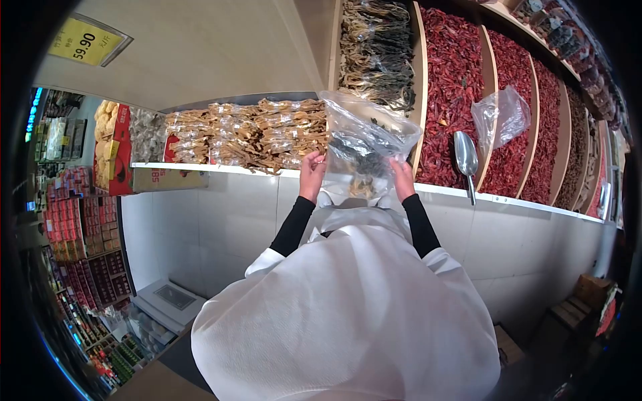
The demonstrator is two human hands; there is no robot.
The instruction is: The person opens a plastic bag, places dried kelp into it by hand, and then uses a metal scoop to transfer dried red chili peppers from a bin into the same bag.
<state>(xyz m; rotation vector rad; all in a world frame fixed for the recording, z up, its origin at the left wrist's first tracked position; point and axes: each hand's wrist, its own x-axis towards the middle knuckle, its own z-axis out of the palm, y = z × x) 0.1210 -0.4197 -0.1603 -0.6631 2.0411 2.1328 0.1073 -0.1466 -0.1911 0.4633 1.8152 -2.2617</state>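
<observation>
Both hands pinch a clear plastic bag point(364, 144) of dried goods: left hand point(311, 175) and right hand point(403, 180) grip its sides, left of the chilli bin point(449, 87).

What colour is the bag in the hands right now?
The bag is clear plastic, with dark dried pieces inside; head view.

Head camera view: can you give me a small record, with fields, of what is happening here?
Place: shop shelf with bins of red dried chillies
Left hand: pinches the left edge of the clear plastic bag
Right hand: pinches its right edge
Bag contents: dark dried pieces
Nearby: silver metal scoop lying on the chillies; yellow price sign reading 59.90
</observation>
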